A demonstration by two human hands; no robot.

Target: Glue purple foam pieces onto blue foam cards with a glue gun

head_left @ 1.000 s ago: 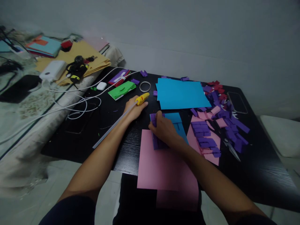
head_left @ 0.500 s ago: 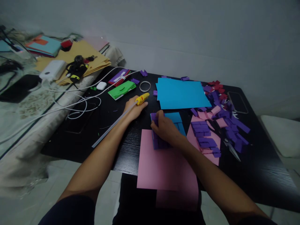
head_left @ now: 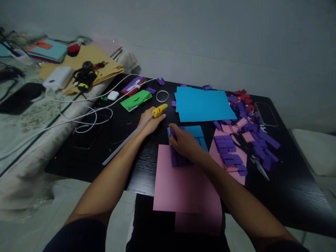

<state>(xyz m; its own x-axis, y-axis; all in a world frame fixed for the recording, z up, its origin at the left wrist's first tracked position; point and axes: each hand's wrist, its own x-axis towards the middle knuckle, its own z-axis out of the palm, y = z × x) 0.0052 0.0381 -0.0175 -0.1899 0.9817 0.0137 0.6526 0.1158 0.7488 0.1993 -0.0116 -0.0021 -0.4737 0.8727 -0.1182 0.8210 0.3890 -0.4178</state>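
Note:
My left hand (head_left: 152, 120) is wrapped round a yellow glue gun (head_left: 159, 110), and a long clear glue stick (head_left: 126, 140) runs back from it over my forearm. My right hand (head_left: 183, 141) has its fingers bent and pressed on purple strips (head_left: 174, 159) that lie on a blue sheet (head_left: 195, 131). Whether the fingertips pinch anything is hidden. Pink sheets (head_left: 170, 189) lie under the blue sheet and hang over the table's front edge. To the right, another pink sheet (head_left: 215, 154) bears folded purple pieces (head_left: 225, 144).
Blue sheets (head_left: 203, 105) lie behind my right hand. Scissors (head_left: 259, 168), purple scraps (head_left: 262, 143) and a phone (head_left: 266, 114) are on the right. A green bundle (head_left: 136, 100), a grey ring (head_left: 162, 96) and white cables (head_left: 111, 105) lie at the back left.
The fingers of my right hand have shifted slightly left across the purple strips, with the index finger now straighter. My left hand and the glue gun have not visibly moved.

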